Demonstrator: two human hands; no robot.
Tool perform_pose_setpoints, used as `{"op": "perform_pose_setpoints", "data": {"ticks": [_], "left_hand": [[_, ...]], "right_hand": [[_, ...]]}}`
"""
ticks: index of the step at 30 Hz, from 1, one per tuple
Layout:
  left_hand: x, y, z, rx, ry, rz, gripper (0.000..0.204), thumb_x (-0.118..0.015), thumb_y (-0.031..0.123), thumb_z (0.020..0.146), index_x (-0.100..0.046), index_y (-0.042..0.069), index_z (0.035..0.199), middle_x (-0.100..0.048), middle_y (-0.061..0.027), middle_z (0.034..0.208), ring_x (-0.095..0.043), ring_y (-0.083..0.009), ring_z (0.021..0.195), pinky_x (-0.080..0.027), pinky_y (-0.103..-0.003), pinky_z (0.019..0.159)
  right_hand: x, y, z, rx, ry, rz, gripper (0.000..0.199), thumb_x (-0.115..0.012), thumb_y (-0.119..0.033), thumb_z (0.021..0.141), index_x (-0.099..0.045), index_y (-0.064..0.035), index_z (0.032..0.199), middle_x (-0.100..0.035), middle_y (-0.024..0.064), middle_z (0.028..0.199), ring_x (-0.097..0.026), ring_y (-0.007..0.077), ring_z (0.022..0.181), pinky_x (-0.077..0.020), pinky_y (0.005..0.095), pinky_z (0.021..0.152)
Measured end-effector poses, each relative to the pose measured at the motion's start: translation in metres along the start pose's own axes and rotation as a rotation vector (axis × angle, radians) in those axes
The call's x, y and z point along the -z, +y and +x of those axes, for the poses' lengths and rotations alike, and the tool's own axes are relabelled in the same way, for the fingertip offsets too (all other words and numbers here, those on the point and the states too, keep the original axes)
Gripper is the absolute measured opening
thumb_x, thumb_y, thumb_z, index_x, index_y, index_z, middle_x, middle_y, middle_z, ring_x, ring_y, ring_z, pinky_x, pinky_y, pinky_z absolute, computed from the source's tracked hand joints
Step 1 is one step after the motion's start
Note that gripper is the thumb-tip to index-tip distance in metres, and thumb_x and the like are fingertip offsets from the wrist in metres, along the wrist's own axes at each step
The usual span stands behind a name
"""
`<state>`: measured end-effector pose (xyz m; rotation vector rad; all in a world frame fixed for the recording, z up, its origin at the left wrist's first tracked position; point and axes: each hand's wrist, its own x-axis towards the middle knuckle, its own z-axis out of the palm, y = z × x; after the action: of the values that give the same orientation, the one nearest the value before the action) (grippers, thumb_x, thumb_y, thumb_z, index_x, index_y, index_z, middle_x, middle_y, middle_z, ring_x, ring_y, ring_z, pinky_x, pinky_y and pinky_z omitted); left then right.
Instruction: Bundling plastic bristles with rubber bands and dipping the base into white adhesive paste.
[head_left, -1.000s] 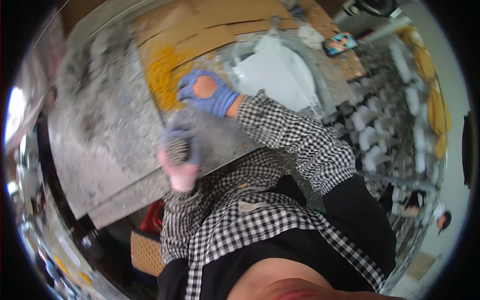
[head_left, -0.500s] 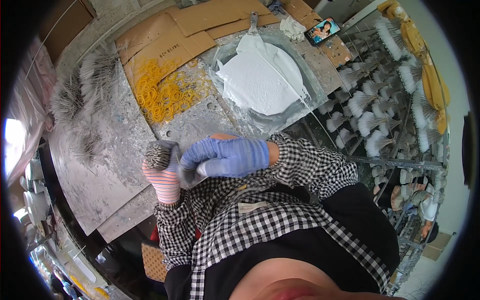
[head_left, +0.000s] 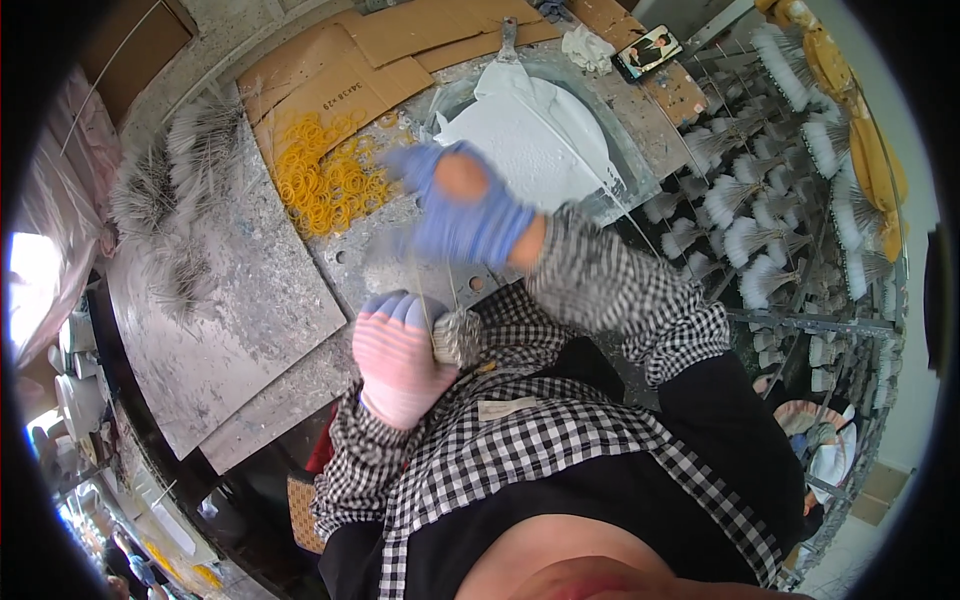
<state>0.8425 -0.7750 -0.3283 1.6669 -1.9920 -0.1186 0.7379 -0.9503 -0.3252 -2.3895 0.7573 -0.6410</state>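
My left hand (head_left: 400, 360), in a pink-striped glove with blue fingertips, is closed round a bundle of thin stems (head_left: 458, 338). The bundle's blunt, packed grey-white end points right, close to my apron. Up and to the right of it, my right hand (head_left: 465, 205) is raised over the table in a blue glove with a bare patch on its back. Motion smears its fingers, so their grip does not show. Faint thin strands (head_left: 452, 288) run between the two hands. Yellow rubber bands (head_left: 330, 185) lie heaped just left of my right hand.
Loose thin stems (head_left: 195, 160) pile up at the left. White paste (head_left: 545, 120) fills a round pan with a scraper (head_left: 509, 40) at its far edge. Cardboard (head_left: 360, 75), crumpled tissue (head_left: 588, 48) and a phone (head_left: 648, 53) lie behind. White-tipped bundles (head_left: 735, 200) crowd a rack at right.
My right hand has moved up and away from my left hand, blurring. My left hand has shifted right and turned, so the bundle's end now points right instead of up.
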Motion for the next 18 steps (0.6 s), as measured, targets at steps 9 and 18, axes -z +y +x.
{"op": "perform_pose_setpoints", "data": {"ticks": [9, 18], "left_hand": [[-0.015, -0.046, -0.036, 0.314, -0.121, -1.066, 0.040, -0.077, 0.015, 0.081, -0.062, 0.002, 0.117, -0.065, -0.0121, 0.121, -0.066, -0.0291, 0.102, -0.051, -0.049, 0.098], [0.005, 0.016, 0.014, 0.583, -0.242, -1.270, 0.019, -0.068, 0.000, 0.074, -0.058, 0.005, 0.089, -0.066, -0.0098, 0.081, -0.065, -0.0245, 0.077, -0.054, -0.038, 0.082]], "right_hand": [[0.003, -0.066, -0.035, 0.514, -0.015, 0.248, 0.043, -0.072, -0.035, 0.081, -0.071, -0.0110, 0.117, -0.075, 0.0141, 0.102, -0.071, 0.0255, 0.097, -0.0547, 0.0360, 0.089], [0.014, 0.031, -0.019, -0.614, -0.355, 1.241, 0.051, -0.074, -0.047, 0.089, -0.075, 0.0012, 0.106, -0.075, 0.0135, 0.102, -0.074, 0.0202, 0.090, -0.0579, 0.0289, 0.075]]}}
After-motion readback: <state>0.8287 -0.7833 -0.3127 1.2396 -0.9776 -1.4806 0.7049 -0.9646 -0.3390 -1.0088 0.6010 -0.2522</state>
